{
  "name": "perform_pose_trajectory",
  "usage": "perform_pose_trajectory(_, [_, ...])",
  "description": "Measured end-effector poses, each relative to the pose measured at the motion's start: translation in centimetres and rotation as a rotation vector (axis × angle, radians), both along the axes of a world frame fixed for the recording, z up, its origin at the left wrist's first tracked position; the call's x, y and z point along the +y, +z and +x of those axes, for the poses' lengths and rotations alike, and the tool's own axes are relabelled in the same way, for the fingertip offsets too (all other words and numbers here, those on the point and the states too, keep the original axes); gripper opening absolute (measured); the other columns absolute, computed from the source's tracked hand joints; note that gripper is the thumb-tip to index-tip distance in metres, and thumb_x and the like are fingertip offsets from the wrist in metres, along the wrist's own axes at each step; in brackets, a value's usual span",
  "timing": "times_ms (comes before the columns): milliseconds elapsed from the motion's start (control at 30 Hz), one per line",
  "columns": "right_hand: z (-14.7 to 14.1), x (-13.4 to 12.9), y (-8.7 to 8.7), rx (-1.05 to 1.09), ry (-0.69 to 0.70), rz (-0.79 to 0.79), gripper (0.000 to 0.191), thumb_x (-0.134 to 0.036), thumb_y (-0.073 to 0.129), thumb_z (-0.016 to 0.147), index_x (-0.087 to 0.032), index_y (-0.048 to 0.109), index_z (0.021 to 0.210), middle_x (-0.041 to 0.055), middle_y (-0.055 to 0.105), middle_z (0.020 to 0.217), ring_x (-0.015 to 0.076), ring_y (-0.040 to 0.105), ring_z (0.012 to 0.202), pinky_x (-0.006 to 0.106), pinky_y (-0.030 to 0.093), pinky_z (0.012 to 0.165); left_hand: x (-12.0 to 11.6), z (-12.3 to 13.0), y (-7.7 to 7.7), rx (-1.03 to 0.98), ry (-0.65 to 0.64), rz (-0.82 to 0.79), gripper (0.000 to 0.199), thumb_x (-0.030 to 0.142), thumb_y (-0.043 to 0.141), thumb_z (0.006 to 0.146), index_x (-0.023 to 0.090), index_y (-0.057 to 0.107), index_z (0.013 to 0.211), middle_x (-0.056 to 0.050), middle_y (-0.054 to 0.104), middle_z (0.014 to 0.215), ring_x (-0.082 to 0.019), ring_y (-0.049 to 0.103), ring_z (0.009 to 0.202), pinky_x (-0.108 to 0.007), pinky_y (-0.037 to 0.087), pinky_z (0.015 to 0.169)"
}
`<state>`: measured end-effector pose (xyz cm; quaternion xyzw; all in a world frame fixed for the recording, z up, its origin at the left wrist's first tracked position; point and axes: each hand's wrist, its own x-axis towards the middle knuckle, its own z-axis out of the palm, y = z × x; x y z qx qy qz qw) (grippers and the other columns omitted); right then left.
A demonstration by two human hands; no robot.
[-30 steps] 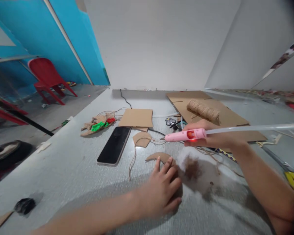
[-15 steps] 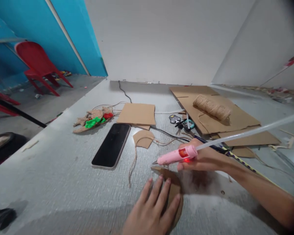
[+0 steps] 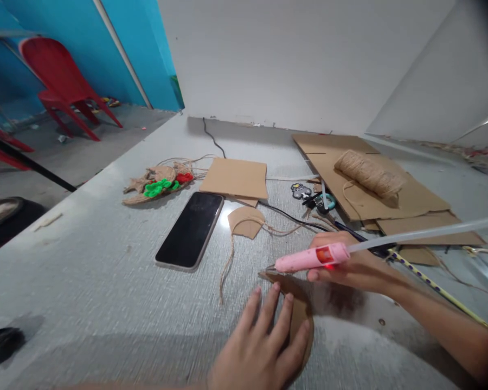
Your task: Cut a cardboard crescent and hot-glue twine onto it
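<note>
My right hand [image 3: 345, 271] is wrapped round a pink glue gun [image 3: 305, 258], with a long clear glue stick [image 3: 423, 232] sticking out of its back. The gun's nozzle is at the pointed tip of a curved cardboard piece [image 3: 299, 309]; whether it touches cannot be told. Fingers spread, my left hand [image 3: 264, 336] lies flat on that cardboard and hides part of it. Just beyond, a small cut cardboard piece [image 3: 246, 223] has a length of twine [image 3: 226, 271] lying across it.
A phone [image 3: 190, 230] lies to the left, near a twine craft [image 3: 158, 184] with green and red decorations. Behind is a cardboard rectangle [image 3: 236, 177]. Keys [image 3: 315, 201] and a twine roll [image 3: 368, 173] on cardboard sheets [image 3: 329, 143] lie at the right. A black cable runs across the table.
The view has shifted slightly, so everything on the table appears moved. The glue gun's nozzle stays by the cardboard tip, and my left hand keeps its place on the cardboard.
</note>
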<state>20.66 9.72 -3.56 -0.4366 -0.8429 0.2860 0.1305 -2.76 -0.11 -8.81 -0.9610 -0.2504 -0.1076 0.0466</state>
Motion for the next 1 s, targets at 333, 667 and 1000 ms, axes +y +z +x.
perform_pose_trajectory(333, [-0.5,-0.3,-0.3,0.075,-0.014,0.04,0.048,-0.057,0.062,0.082,-0.019,0.044,0.058,-0.0036,0.043,0.053,0.0107,0.038,0.049,0.024,0.026,0.045,0.2,-0.1,0.3,0.01,-0.058,-0.089,0.069,0.058,0.025,0.098,0.008,0.041,0.143,-0.017,0.05,0.142,-0.031,0.048,0.129,-0.04,0.034,0.103])
perform_pose_trajectory(667, [-1.2,-0.4,-0.9,0.133,-0.02,0.04,0.046,-0.056,0.063,0.081,-0.019,0.049,0.057,-0.0044,0.041,0.053,0.0097,0.035,0.047,0.024,0.025,0.043,0.2,-0.1,0.6,0.036,-0.067,-0.061,0.069,0.058,0.028,0.097,0.007,0.04,0.142,-0.019,0.05,0.142,-0.032,0.05,0.128,-0.04,0.039,0.101])
perform_pose_trajectory(1000, [-1.4,-0.5,-0.8,0.114,-0.041,0.007,0.044,-0.055,0.062,0.081,-0.018,0.054,0.058,-0.005,0.042,0.051,0.0093,0.036,0.045,0.022,0.026,0.044,0.3,0.0,0.4,0.03,-0.073,-0.111,0.069,0.057,0.031,0.097,0.007,0.039,0.143,-0.021,0.047,0.143,-0.034,0.047,0.131,-0.041,0.035,0.103])
